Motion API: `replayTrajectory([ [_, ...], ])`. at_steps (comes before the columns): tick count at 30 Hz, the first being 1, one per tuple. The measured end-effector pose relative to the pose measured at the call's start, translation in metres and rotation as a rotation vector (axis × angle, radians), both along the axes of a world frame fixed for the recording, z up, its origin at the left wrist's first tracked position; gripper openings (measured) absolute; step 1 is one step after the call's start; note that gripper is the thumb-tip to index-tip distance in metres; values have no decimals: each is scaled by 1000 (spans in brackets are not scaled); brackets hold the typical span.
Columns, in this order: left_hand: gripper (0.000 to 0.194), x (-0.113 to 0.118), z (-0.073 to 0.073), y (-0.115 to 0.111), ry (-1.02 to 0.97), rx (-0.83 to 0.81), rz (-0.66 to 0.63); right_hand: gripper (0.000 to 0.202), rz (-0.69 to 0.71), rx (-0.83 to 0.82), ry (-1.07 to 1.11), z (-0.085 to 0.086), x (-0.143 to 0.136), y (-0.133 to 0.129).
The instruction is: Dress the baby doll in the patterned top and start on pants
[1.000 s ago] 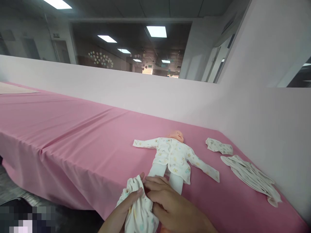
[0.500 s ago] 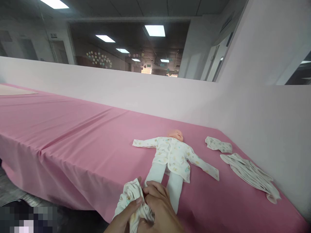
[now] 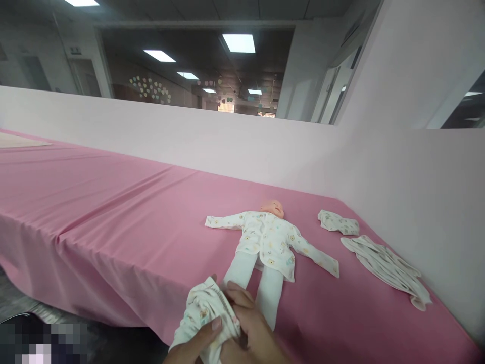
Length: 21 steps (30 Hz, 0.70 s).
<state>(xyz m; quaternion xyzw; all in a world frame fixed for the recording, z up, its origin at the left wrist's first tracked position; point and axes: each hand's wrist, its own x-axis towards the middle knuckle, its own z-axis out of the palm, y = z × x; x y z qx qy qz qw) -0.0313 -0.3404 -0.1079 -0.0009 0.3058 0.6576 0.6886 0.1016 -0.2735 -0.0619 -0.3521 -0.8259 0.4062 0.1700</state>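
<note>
Both hands (image 3: 231,333) bunch printed baby trousers (image 3: 202,311); no readable writing

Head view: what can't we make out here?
- Left hand and right hand: wrists cut off by the bottom edge.
- Printed garment: bunched in both hands, lower part out of frame; type unclear.
- Doll: feet hidden behind the right hand.
- Bottom-left corner: pixelated patch.
- Small folded cloth: too small to identify.
</note>
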Motion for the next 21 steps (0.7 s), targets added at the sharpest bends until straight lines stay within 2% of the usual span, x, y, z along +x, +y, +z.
replayTrajectory([
  [4,68,-1,2,1,-15,22,19,45,-57,-162,167,8,10,2],
  [7,79,3,8,6,-15,17,-4,32,-106,-190,188,7,14,5],
  [11,74,8,20,8,-24,82,-75,14,-229,-176,96,-2,13,16],
  [13,69,10,25,6,-31,141,-84,10,-259,-99,42,-6,10,25],
  [16,67,11,24,3,7,144,-62,7,-303,125,-69,-6,5,36],
  [18,67,11,18,1,39,89,-61,9,-333,244,-132,-5,1,41],
  [21,69,12,5,-2,31,51,-61,14,-346,321,-170,-2,-2,45],
])
